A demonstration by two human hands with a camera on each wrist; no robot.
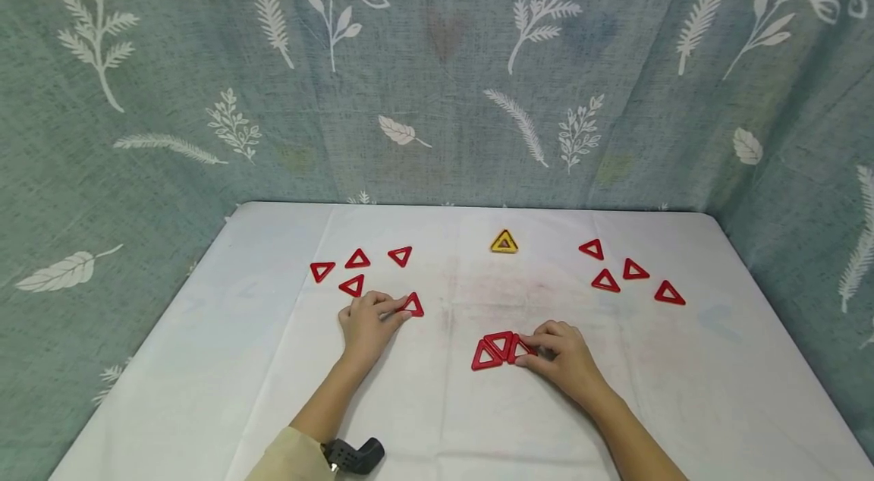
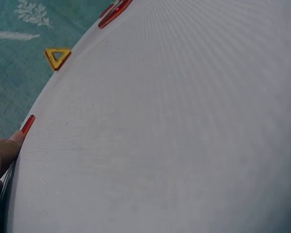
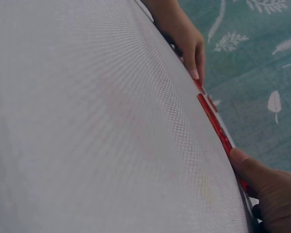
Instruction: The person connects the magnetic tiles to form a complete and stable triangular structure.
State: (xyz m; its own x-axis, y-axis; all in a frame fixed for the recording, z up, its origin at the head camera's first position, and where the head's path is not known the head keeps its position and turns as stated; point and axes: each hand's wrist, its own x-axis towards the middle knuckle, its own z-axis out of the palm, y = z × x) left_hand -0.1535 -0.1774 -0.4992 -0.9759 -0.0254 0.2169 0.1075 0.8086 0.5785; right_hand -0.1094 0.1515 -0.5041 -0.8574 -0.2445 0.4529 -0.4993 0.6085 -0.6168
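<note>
In the head view my left hand (image 1: 369,325) pinches a red triangle tile (image 1: 419,307), an open-centred frame, between thumb and fingers at the left of the white table. My right hand (image 1: 568,361) pinches another red triangle tile (image 1: 513,350) near the middle front. That tile lies against an inverted red triangle (image 1: 499,335), which sits beside an upright red triangle (image 1: 486,366), so the three form a row. In the left wrist view only part of my left hand (image 2: 4,158) shows at the edge. My right hand (image 3: 276,191) holds its tile edge-on in the right wrist view.
Several loose red triangles (image 1: 358,265) lie behind my left hand, and several more (image 1: 605,287) lie at the back right. A yellow triangle (image 1: 504,249) stands out near the table's back edge. Leaf-patterned green curtain (image 1: 437,86) encloses the white table (image 1: 423,405) behind and at both sides.
</note>
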